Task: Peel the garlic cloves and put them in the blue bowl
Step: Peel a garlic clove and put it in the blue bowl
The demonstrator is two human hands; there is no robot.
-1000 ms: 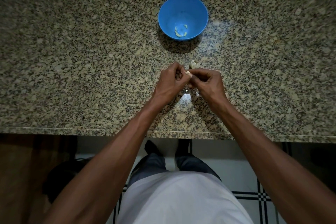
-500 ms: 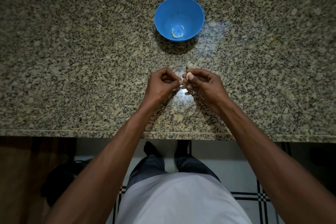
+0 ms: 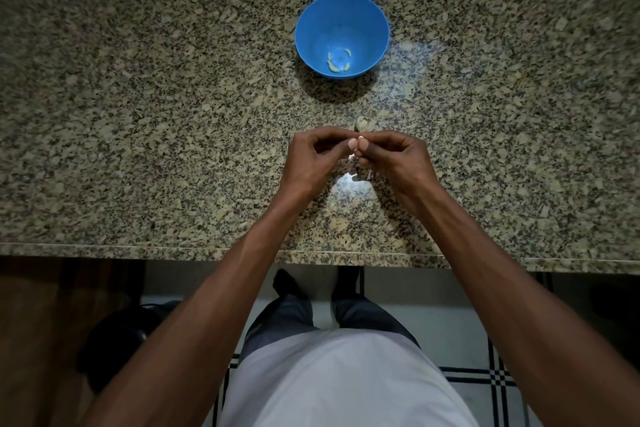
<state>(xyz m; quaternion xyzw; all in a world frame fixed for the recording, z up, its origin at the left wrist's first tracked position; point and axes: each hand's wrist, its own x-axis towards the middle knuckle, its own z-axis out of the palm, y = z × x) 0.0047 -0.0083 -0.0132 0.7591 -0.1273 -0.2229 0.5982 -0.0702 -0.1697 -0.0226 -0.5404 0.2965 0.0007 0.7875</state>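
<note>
Right now your left hand [image 3: 311,158] and right hand [image 3: 394,159] meet above the middle of the bench [image 3: 138,114], a little in from its near edge. Each grip is closed to a pinch — fingertips curled in on a small garlic clove [image 3: 356,149] held between the two hands, though most of it is hidden. Bits of white skin [image 3: 353,177] lie on the bench just under your hands. A garlic piece [image 3: 364,123] sits on the bench just beyond your fingers. Farther toward the far edge stands the blue bowl [image 3: 311,28] — peeled cloves [image 3: 334,68] lie at its bottom, well apart from your hands.
</note>
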